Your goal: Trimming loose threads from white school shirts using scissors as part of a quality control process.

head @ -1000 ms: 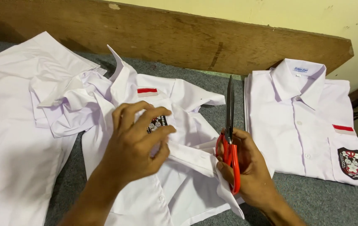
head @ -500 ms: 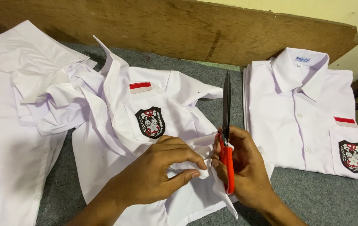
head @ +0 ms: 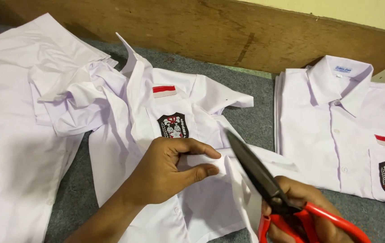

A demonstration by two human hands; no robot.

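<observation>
**White shirt pinched at the hem, scissors held beside it**

Grey felt covers the table (head: 255,103), and a worn wooden board (head: 228,31) runs along its far edge under a pale yellow wall. At the middle lies an open white shirt (head: 192,99), spread loosely with its collar turned up toward the far left, a red-and-white strip above the pocket and a dark crest badge (head: 173,125) on the pocket itself.

The left hand (head: 167,173) rests on the near part of this shirt, just below the badge. Its thumb and forefinger are closed together on a fold of white cloth (head: 217,164), pinching it up from the rest of the fabric.

The right hand (head: 302,211) sits at the near right edge, partly cut off by the frame, with its fingers closed through the red handles of a pair of scissors (head: 264,180). The dark blades are shut and point up and to the left, their tip just beside the pinched fold; whether they touch the cloth cannot be told.

On the right lies a neatly folded white shirt (head: 331,130), buttoned, with the same strip and badge. On the left, more white cloth (head: 17,135) spreads flat and rumpled across the table.
</observation>
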